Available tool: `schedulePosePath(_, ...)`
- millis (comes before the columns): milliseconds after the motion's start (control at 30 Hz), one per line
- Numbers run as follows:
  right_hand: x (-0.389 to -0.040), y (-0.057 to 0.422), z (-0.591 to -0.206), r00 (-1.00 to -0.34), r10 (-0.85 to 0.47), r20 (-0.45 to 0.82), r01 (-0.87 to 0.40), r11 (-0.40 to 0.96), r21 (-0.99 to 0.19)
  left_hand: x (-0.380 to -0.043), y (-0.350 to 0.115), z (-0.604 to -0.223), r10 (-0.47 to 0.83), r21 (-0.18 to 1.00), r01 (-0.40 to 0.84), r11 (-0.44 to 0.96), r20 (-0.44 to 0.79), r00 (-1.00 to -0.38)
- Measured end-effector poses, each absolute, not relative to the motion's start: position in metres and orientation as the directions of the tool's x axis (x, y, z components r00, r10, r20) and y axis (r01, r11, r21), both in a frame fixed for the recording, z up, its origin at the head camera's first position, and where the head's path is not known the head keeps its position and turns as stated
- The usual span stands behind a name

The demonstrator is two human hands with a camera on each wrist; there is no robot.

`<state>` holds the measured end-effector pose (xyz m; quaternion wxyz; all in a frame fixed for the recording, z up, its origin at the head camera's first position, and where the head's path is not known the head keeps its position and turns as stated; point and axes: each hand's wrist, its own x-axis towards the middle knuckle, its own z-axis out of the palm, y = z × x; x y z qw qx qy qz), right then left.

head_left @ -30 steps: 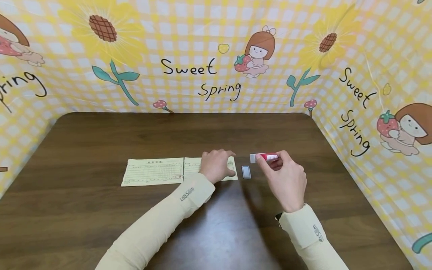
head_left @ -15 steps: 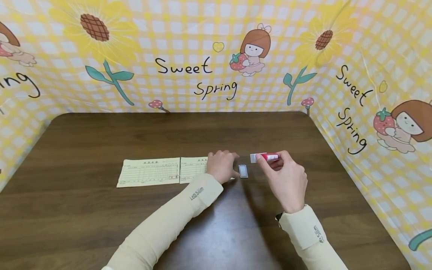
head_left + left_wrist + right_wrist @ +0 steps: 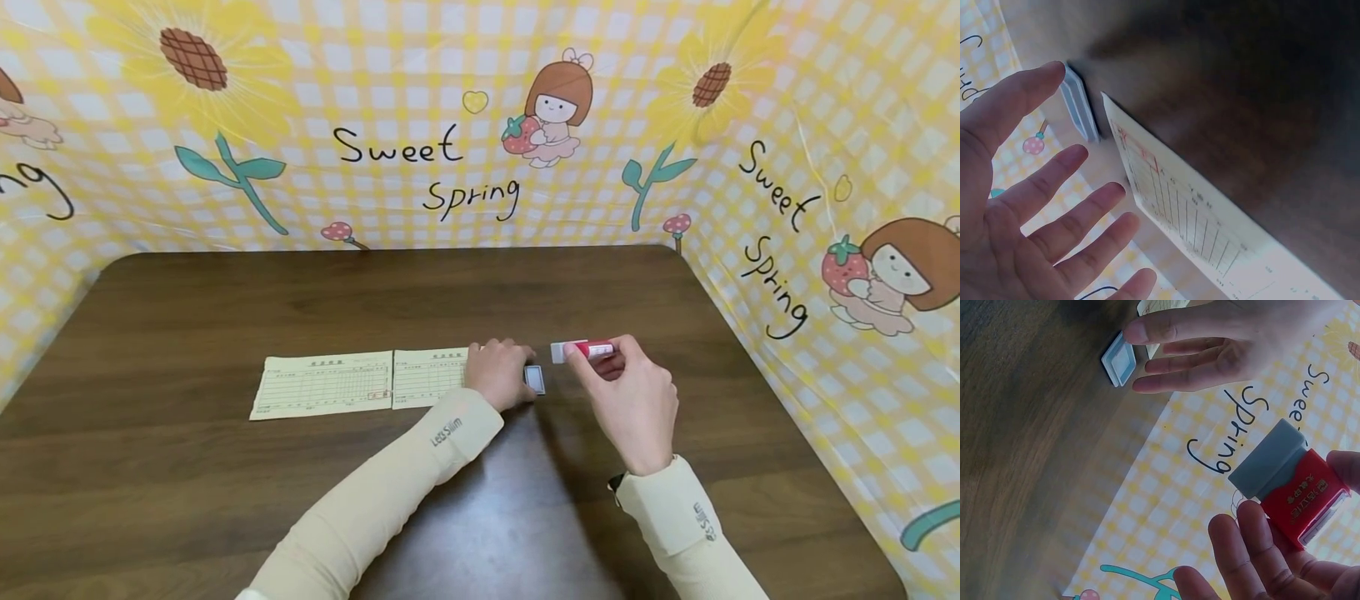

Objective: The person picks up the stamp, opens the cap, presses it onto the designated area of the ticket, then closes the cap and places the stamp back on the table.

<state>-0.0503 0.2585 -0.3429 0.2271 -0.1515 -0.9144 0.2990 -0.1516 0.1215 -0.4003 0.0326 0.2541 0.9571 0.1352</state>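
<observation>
My right hand [image 3: 633, 400] pinches a red self-inking stamp [image 3: 1304, 497] with a grey end, held in the air above the table. My left hand [image 3: 497, 375] reaches over the right-hand form, its fingers spread and slightly bent. Beside its thumb lies a small rectangular stamp cap [image 3: 534, 380], pale inside with a dark rim, flat on the table. In the left wrist view the thumb tip overlaps one end of the cap [image 3: 1079, 103]; whether they touch, I cannot tell. The other fingers are apart from it. Part of the right-hand form [image 3: 427, 379] is hidden by my left hand.
Another printed form [image 3: 322, 385], bearing a small red mark, lies to the left, edge to edge with the first. The brown wooden table [image 3: 187, 500] is bounded at the back and sides by a yellow checked cloth [image 3: 300, 100].
My left hand has moved right across the form to the cap. The right hand holds the stamp at nearly the same spot. The head view has shifted slightly.
</observation>
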Motion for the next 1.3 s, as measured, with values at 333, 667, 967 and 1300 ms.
schedulePosePath(333, -0.050, 0.260, -0.343, -0.849, 0.405, 0.339, 0.119, 0.772, -0.624, -0.149, 0.125, -0.401, 0.499, 0.250, 0.482, 0.840, -0.007, -0.866)
schedulePosePath(667, -0.048, 0.262, -0.345, -0.847, 0.402, 0.348, 0.105, 0.768, -0.632, -0.146, 0.127, -0.401, 0.489, 0.224, 0.477, 0.850, 0.001, -0.872)
schedulePosePath(967, -0.048, 0.260, -0.344, -0.849, 0.402, 0.342, 0.103, 0.761, -0.640, -0.142, 0.119, -0.397, 0.493, 0.209, 0.494, 0.844, 0.061, -0.868)
schedulePosePath(1300, -0.048, 0.255, -0.342, -0.853, 0.395, 0.342, 0.088, 0.754, -0.652, -0.141, 0.100, -0.384, 0.497, 0.270, 0.489, 0.829, 0.041, -0.866)
